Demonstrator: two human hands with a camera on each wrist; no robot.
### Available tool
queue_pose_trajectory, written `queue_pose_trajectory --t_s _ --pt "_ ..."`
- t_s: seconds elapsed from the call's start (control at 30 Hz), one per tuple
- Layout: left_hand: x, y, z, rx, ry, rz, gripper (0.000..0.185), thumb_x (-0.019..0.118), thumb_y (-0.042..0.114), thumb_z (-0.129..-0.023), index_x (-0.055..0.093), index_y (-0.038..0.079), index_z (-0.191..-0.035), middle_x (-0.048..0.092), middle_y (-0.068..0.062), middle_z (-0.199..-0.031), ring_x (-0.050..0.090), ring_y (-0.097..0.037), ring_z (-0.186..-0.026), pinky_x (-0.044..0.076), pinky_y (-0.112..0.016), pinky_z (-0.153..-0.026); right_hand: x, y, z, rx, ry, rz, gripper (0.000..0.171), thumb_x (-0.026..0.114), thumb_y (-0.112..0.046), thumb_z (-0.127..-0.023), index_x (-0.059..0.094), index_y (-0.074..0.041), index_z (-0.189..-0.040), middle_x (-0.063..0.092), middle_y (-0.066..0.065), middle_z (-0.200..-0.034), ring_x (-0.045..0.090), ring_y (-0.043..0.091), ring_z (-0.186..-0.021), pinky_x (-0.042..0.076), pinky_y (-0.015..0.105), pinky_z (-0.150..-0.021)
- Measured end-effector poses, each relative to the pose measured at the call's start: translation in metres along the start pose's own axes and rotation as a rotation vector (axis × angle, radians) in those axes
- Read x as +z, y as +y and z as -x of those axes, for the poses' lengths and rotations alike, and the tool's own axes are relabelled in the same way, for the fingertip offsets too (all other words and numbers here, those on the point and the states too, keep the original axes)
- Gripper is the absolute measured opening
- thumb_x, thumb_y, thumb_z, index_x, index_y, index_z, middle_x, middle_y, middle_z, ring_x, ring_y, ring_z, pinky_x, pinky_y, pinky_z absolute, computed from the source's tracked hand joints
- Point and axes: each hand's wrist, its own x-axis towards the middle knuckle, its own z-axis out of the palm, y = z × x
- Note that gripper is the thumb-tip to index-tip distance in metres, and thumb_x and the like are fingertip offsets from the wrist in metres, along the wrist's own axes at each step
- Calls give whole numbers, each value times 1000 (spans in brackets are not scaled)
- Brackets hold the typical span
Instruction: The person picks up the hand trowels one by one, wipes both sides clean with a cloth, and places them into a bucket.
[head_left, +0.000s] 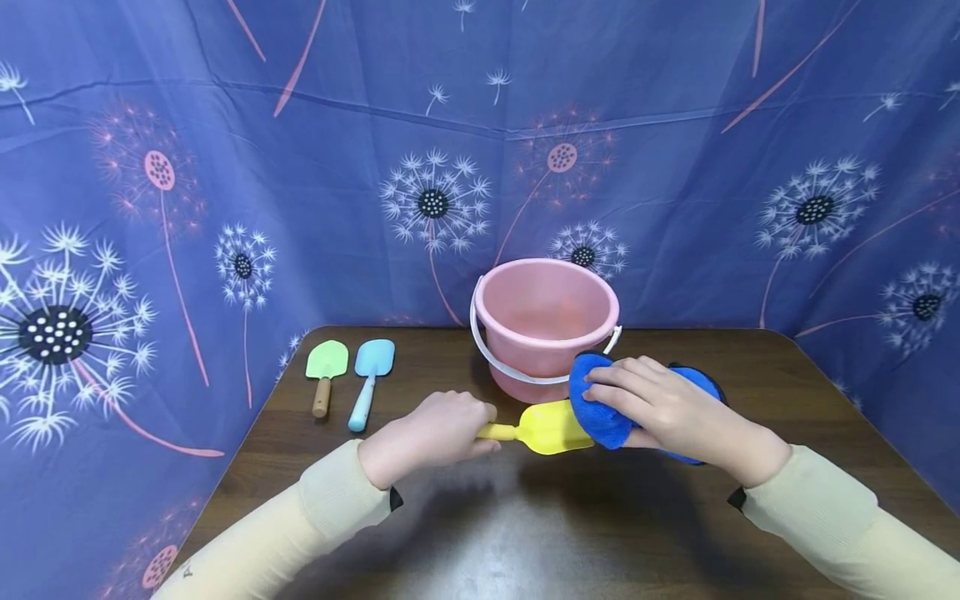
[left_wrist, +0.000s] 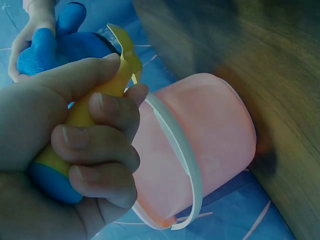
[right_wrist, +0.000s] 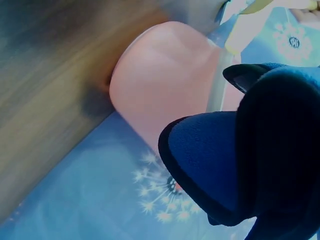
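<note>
Person seated at the near edge of a dark brown wooden table, cream sleeves on both arms. Blue cloth printed with dandelion heads hangs behind the table's far edge and past both side edges.

Left hand: fingers curled tight round the handle of a yellow plastic toy shovel. The left wrist view shows 4 fingers wrapped over the yellow grip, thumb on top, and a blue cap at the handle's butt end. The shovel is held level just above the table, about mid-table, blade pointing toward the right edge.

Right hand: fingers lie over a thick blue fleece cloth, pressing it onto the shovel's blade; the thumb is hidden under the cloth, so how it grips there cannot be told. The cloth covers the blade's tip and wraps back round the hand.

Just behind the shovel, near the far edge, stands a pink plastic bucket, upright, its white bail handle hanging down the front.

Toward the far left corner lie 2 more toy shovels side by side, apart from each other: a green-bladed shovel with a wooden handle and a light blue plastic shovel, blades toward the far edge.
</note>
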Motion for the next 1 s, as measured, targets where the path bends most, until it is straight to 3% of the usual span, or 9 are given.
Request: queue_pose_trajectory --t_s 0.13,0.37,0.57,0.83,1.0 --pt "2 2 -8 20 13 -17 25 71 36 -83 59 18 -71 43 8 -54 39 -9 -51 33 -25 -45 6 -2 -8 -54 -28 -4 51 53 -44 -93 58 -1 -120 61 9 -117 56 24 -104 45 36 -81" --pt "1 7 -20 19 12 -24 26 69 39 -84 61 17 -73 43 8 -55 40 -8 -49 34 -25 -44 14 -8 -14 -32 -173 -21 56 65 -45 -86 52 -6 -125 59 3 -121 54 20 -109 42 33 -90" --pt "1 8 -24 20 8 -33 27 68 41 -85 59 18 -72 44 8 -55 42 -9 -48 35 -26 -44 22 -9 -14 -26 -157 -40 59 71 -42 -81 54 -5 -124 59 2 -119 55 18 -105 43 32 -86" --pt "-4 11 -23 27 1 -32 26 67 41 -85 62 17 -77 48 7 -57 44 -9 -49 36 -25 -45 23 -9 -14 -10 -226 -67 66 81 -36 -72 54 -11 -127 56 3 -128 54 22 -112 47 38 -87" --pt "-6 13 -21 25 -4 -30 25 68 40 -85 64 16 -78 49 8 -57 44 -9 -49 37 -24 -45 24 -9 -9 0 -226 -79 63 76 -40 -77 54 -14 -130 57 4 -127 55 23 -111 48 40 -84"
